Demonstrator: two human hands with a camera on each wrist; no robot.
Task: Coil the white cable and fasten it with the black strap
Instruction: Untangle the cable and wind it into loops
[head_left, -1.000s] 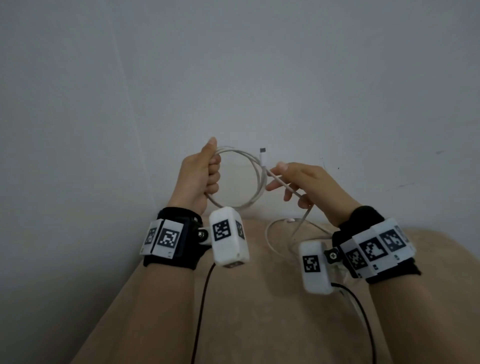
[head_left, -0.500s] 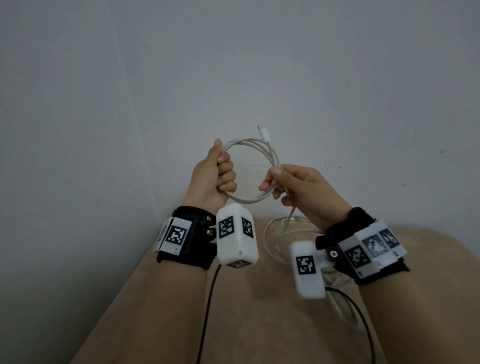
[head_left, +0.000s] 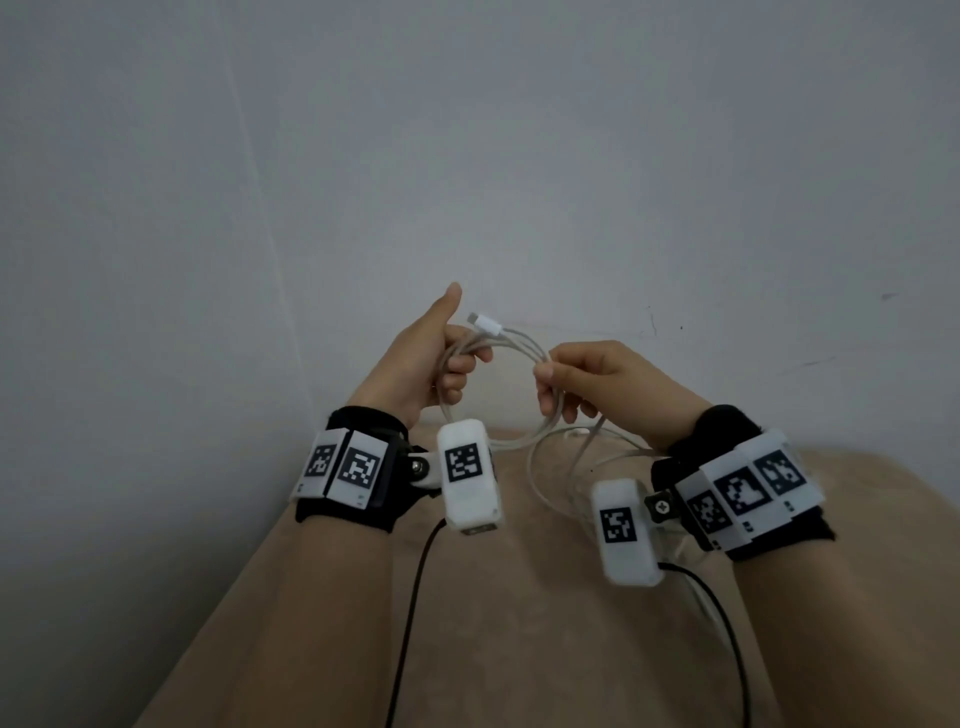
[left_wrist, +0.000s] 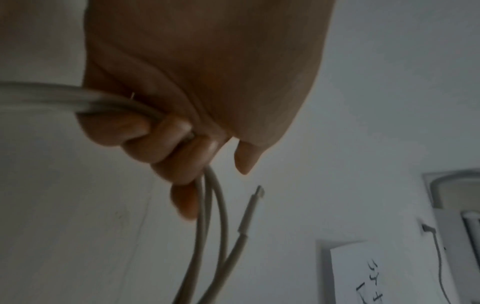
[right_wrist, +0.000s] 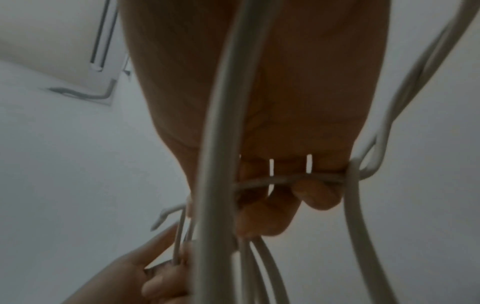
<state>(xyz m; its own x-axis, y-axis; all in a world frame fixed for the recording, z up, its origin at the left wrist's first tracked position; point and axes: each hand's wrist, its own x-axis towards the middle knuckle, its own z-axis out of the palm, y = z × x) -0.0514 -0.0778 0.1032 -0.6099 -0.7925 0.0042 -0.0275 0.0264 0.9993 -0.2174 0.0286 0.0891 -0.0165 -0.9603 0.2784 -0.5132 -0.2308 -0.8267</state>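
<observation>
White cable (head_left: 524, 340): we hold its coil in the air over the tan surface (head_left: 519, 623) | left hand (head_left: 421, 364): fingers curled round coil, thumb now raised | right hand (head_left: 597, 379): pinching loops | plug (head_left: 484, 324): now lower, pointing left | slack: trails below.

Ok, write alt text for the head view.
Two hands hold a partly coiled white cable before a grey wall: the left hand grips the loops, the right hand pinches the opposite side. Loose cable trails onto a beige surface.
</observation>
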